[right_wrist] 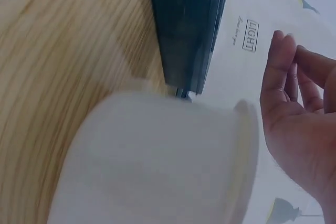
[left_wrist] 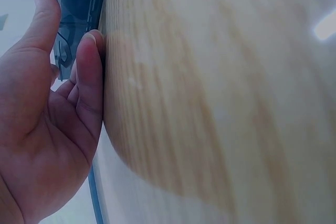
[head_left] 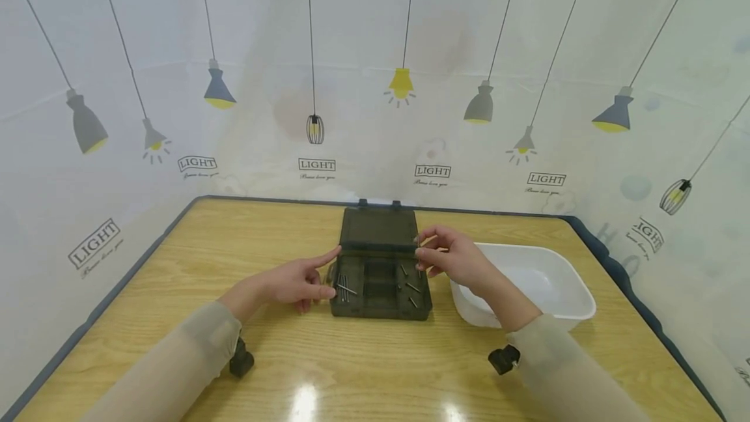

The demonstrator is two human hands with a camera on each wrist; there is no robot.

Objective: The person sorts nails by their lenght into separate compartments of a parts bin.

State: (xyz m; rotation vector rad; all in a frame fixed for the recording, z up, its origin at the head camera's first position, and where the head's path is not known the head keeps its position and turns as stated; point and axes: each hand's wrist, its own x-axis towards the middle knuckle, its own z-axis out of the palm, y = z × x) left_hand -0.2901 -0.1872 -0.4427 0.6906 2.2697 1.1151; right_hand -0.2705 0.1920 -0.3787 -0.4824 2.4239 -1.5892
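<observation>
A dark translucent plastic case (head_left: 381,308) lies on the table with its lid (head_left: 377,226) folded back. Several thin metal rods (head_left: 344,290) are grouped in its left compartment, one lying across the others. More short rods (head_left: 413,287) are scattered in the right compartment. My left hand (head_left: 293,282) touches the case's left side, index finger stretched toward the hinge and thumb near the front. Above the right compartment, my right hand (head_left: 457,259) pinches a thin metal rod (head_left: 418,241) between thumb and fingertips; the fingers partly hide it.
A white plastic basin (head_left: 541,279) stands right of the case, under my right forearm. The wooden table (head_left: 363,370) has a dark edge. Behind it hangs a pale cloth (head_left: 363,31) printed with lamps.
</observation>
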